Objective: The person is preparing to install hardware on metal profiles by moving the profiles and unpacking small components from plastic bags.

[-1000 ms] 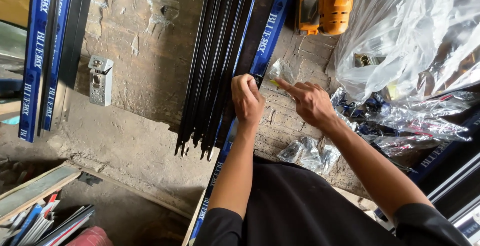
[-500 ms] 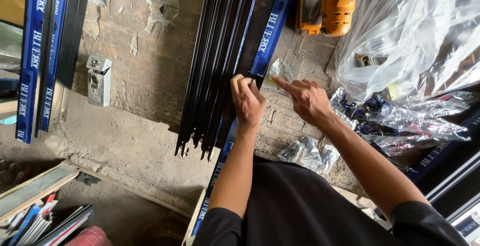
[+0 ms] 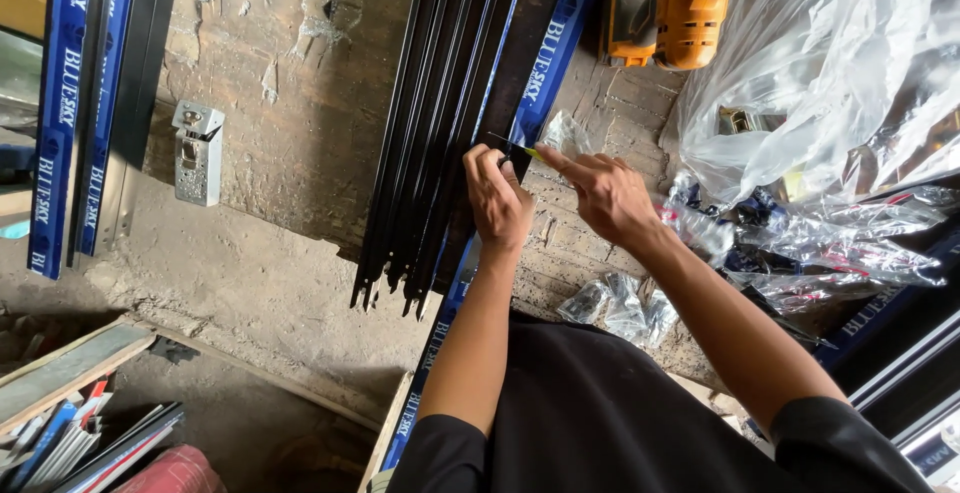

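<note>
My left hand (image 3: 497, 198) rests closed on a bundle of long black metal profiles (image 3: 430, 123) that lie on the rough floor. My right hand (image 3: 600, 193) is right beside it, pinching a small thin tool with a yellow tip (image 3: 522, 150) against the dark profile wrapped in blue film (image 3: 550, 48). Both hands nearly touch each other over the profile's edge.
An orange and black power drill (image 3: 675, 3) lies just beyond my hands. Crumpled clear plastic bags (image 3: 830, 83) fill the right side. A small metal bracket (image 3: 197, 153) sits on the floor to the left, near more blue-wrapped profiles (image 3: 75, 103). Small plastic packets (image 3: 620, 303) lie by my arm.
Both hands have stayed over the same spot on the profiles; my right hand's fingers have shifted slightly toward the left hand.
</note>
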